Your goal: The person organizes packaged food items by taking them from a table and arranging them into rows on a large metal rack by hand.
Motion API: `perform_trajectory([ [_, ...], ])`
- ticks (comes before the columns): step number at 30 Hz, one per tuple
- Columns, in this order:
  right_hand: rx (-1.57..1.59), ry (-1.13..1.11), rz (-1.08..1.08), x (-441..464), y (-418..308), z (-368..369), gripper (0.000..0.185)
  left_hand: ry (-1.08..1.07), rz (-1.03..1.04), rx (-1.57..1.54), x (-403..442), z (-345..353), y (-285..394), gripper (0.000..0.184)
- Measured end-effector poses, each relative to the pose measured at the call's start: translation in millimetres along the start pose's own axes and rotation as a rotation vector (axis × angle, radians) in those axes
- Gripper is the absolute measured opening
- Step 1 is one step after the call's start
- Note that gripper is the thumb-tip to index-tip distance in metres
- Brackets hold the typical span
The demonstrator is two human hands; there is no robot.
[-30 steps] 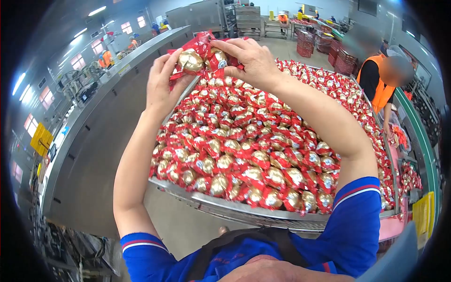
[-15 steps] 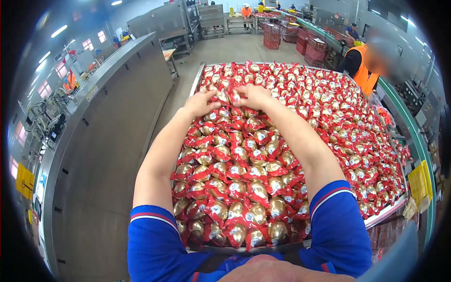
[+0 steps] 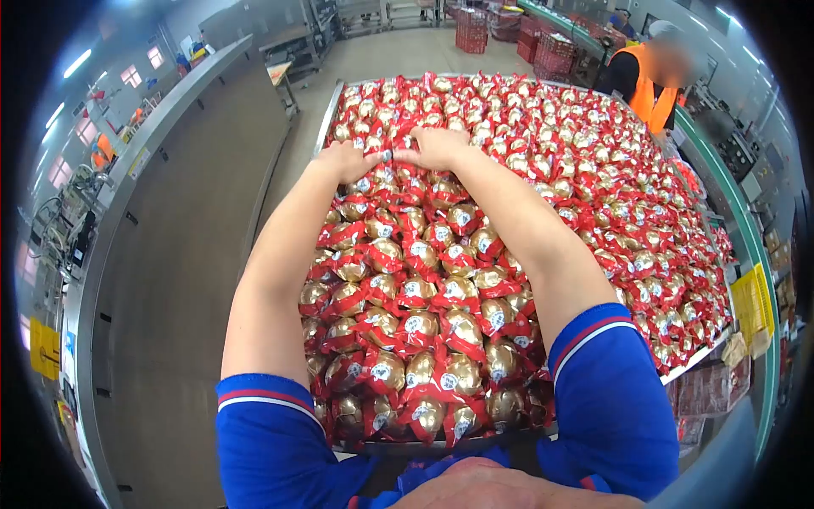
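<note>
A wide tray is covered with rows of round gold packs, each with red wrapper ends and many with a white printed label. Toward the tray's far left part, my left hand is curled over the packs, its thumb stretched to the right. Close beside it, my right hand bends over the same rows, thumb pointing left. The two thumbs nearly meet at a gold pack. Most of the fingertips are hidden behind the hands, and the wrappers under them are partly covered.
A long grey metal partition runs along the left. Right of the tray is a green-edged conveyor, with a person in an orange vest beside it. Red crates stand at the back; a yellow sign hangs at right.
The view has tilted down and shifted slightly. My hands have drawn closer together over the far-left rows, and the thumbs now almost touch.
</note>
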State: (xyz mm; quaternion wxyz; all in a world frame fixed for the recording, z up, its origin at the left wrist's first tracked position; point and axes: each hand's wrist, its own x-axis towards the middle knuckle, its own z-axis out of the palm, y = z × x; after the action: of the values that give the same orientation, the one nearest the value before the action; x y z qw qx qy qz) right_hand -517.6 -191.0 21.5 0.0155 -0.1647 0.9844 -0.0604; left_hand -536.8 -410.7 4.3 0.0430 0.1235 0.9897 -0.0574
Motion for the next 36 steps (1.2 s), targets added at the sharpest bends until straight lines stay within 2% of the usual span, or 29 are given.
perform_trajectory([
  [1,0.054,0.054,-0.069,-6.0,6.3,0.6,0.083,-0.036,-0.009,0.083,-13.3,-16.2,5.6,0.073],
  [2,0.012,0.263,-0.149,-10.4,12.5,8.0,0.079,0.070,0.016,0.073,-26.8,-24.7,10.4,0.069],
  [4,0.354,0.225,-0.286,13.0,45.2,-2.1,0.071,0.216,0.137,0.006,-36.9,-35.0,14.9,0.064],
  [5,0.261,0.177,-0.222,4.1,50.8,-19.0,0.059,0.261,0.239,-0.065,-32.1,-33.9,17.2,0.061],
  [6,0.117,0.034,-0.156,-4.5,53.1,-33.0,0.052,0.307,0.342,-0.138,-21.9,-32.4,19.8,0.058],
  [7,0.085,0.020,-0.108,-10.8,56.7,-27.8,0.049,0.356,0.443,-0.212,-14.0,-29.5,23.8,0.055],
  [10,0.035,0.080,0.007,-11.4,62.7,3.9,0.045,0.186,0.447,-0.181,1.7,-17.3,49.7,0.051],
  [11,0.041,0.068,-0.030,-8.2,69.3,6.5,0.044,0.146,0.391,-0.202,4.5,-18.0,56.2,0.050],
  [14,0.064,0.013,-0.144,4.5,78.9,5.7,0.043,0.054,0.395,-0.105,7.5,-31.0,57.4,0.052],
  [15,-0.010,-0.022,-0.150,8.7,72.6,3.6,0.042,0.174,0.449,-0.124,19.9,-13.6,49.5,0.053],
  [16,0.012,-0.009,-0.075,17.4,69.2,14.3,0.042,0.071,0.451,-0.116,13.3,-26.4,56.2,0.054],
  [17,0.085,0.003,-0.059,8.5,58.0,11.8,0.041,0.009,0.336,-0.108,9.1,-31.6,65.9,0.055],
  [18,0.166,0.023,0.034,5.9,55.4,17.7,0.040,0.049,0.327,-0.091,18.0,-21.8,65.6,0.055],
  [19,0.100,0.029,0.042,-1.0,50.8,15.3,0.036,0.129,0.380,-0.069,18.7,-14.9,64.6,0.055],
  [20,0.010,0.036,0.051,2.4,52.7,21.3,0.041,0.150,0.406,-0.048,23.6,-8.8,62.0,0.056],
  [21,-0.058,0.056,0.091,-20.8,42.1,3.5,0.045,0.054,0.377,0.002,27.5,-13.9,62.2,0.057],
  [22,-0.124,0.076,0.129,-45.1,26.4,-15.3,0.051,0.079,0.395,0.052,38.7,-5.7,55.3,0.057],
  [24,-0.184,0.205,0.080,-62.2,25.1,-24.4,0.064,0.047,0.358,0.043,29.2,-18.1,61.4,0.053],
  [25,-0.121,0.283,0.010,-73.6,27.5,-32.4,0.064,0.028,0.390,0.014,32.7,-18.9,59.2,0.050],
  [26,-0.098,0.172,-0.004,-85.3,27.4,-49.5,0.060,0.013,0.434,-0.016,28.7,-25.6,61.8,0.049],
  [27,-0.071,0.237,-0.016,-105.2,26.4,-58.8,0.050,0.005,0.492,-0.063,33.1,-24.2,56.9,0.049],
  [28,-0.077,0.202,-0.034,-140.8,21.9,-78.6,0.042,0.067,0.592,-0.078,71.1,3.5,32.7,0.051],
  [29,-0.029,0.282,-0.052,-178.0,17.7,-89.7,0.036,-0.012,0.511,-0.090,85.0,10.2,24.5,0.053],
  [30,0.027,0.369,-0.090,-230.4,10.6,-103.2,0.034,0.046,0.477,-0.046,99.8,22.1,15.0,0.054],
  [31,0.063,0.422,-0.096,-291.9,2.2,-120.1,0.032,-0.099,0.407,0.040,96.6,8.5,19.1,0.061],
  [32,0.001,0.514,-0.124,-343.8,4.1,-127.1,0.031,0.000,0.392,-0.102,101.0,19.1,9.0,0.072],
  [33,-0.061,0.599,-0.166,-392.8,3.7,-130.9,0.031,0.082,0.306,0.064,89.2,7.1,13.8,0.082],
  [34,-0.067,0.720,-0.160,-447.8,4.6,-134.7,0.029,0.251,0.306,0.089,124.2,17.1,-7.3,0.083],
  [36,-0.070,0.895,-0.150,-556.0,7.2,-147.5,0.028,0.370,0.470,-0.159,94.0,-33.3,22.3,0.079],
])
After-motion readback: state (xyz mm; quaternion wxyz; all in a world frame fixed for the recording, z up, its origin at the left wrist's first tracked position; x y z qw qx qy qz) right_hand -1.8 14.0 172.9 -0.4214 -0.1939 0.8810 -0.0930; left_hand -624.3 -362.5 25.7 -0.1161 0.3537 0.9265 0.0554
